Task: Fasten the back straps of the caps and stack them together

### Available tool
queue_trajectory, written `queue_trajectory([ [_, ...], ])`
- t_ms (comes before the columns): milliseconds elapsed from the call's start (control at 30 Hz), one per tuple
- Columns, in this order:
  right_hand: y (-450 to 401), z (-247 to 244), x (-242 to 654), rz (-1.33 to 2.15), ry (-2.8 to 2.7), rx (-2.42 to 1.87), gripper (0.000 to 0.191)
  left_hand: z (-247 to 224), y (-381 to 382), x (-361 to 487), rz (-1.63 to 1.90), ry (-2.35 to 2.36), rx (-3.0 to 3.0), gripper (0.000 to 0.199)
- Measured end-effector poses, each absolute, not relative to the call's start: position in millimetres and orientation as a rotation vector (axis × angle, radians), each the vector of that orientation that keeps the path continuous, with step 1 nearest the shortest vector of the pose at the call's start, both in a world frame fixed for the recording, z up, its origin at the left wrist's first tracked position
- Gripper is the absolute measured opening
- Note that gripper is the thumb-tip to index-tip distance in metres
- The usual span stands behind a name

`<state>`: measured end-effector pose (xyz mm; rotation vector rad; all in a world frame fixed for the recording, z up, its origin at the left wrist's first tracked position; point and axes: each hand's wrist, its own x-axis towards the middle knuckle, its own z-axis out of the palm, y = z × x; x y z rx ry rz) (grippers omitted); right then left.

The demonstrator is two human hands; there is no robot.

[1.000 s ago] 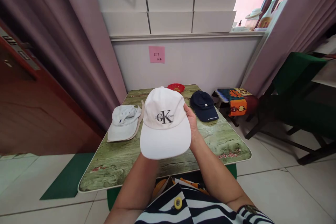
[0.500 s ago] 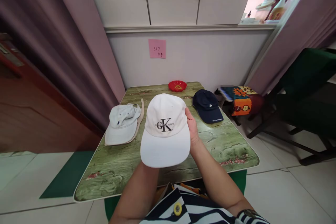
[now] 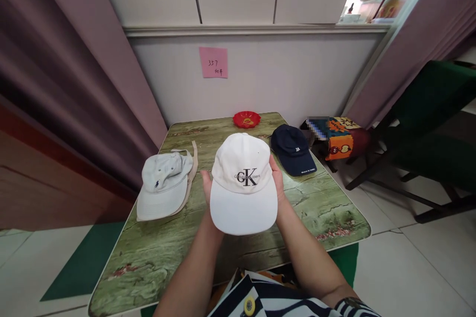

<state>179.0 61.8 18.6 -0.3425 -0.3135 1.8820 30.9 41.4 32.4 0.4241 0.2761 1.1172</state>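
Note:
A white baseball cap (image 3: 244,178) with black "CK" lettering is held up over the table, front panel and brim facing me. My right hand (image 3: 277,178) grips its right side, with most fingers hidden behind it. On the other side, my left hand (image 3: 207,187) supports the cap from behind; its thumb sticks out to the left and the remaining fingers are out of sight. To the left on the table lies a pale grey-blue cap (image 3: 163,183), stacked on a beige one (image 3: 191,176) that shows only at its edge. A navy cap (image 3: 293,149) rests on the right.
A red scalloped dish (image 3: 246,119) sits at the far edge of the green wood-pattern table (image 3: 148,267). Behind is a white wall with a pink note (image 3: 213,62). Right of the table are a stool with a colourful cover (image 3: 340,141) and a dark chair (image 3: 427,148).
My left hand has come into view beside the cap, its thumb now showing. The white cap has shifted slightly right in view, and the camera has turned a little.

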Motion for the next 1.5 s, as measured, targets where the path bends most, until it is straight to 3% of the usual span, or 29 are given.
queue_trajectory([
  [67, 66.1, 13.4, 182.3, 1.862, -0.317, -0.350, 0.060, 34.6, 45.1, 30.3, 1.135, 0.285, 0.383, 0.096],
  [200, 77.8, 10.9, 192.4, 1.893, -0.378, -0.301, 0.072, 37.3, 53.9, 29.2, 1.119, 0.213, 0.349, 0.085],
  [433, 103.9, 17.0, 190.4, 1.883, -0.533, -0.244, 0.086, 44.5, 72.1, 24.5, 1.115, 0.168, 0.380, 0.090],
  [633, 117.1, 15.8, 177.1, 1.889, -0.502, -0.257, 0.084, 44.5, 80.9, 12.1, 1.132, 0.227, 0.422, 0.088],
  [833, 123.8, 4.4, 171.9, 1.863, -0.453, -0.333, 0.068, 33.8, 83.6, -3.7, 1.140, 0.301, 0.463, 0.081],
  [1133, 118.5, 0.8, 175.0, 1.879, -0.412, -0.447, 0.061, 28.2, 89.1, -22.5, 1.097, 0.148, 0.461, 0.060],
  [1500, 107.8, -0.5, 181.4, 2.063, -0.403, -0.471, 0.057, 10.5, 95.5, -36.8, 1.119, 0.147, 0.302, 0.053],
])
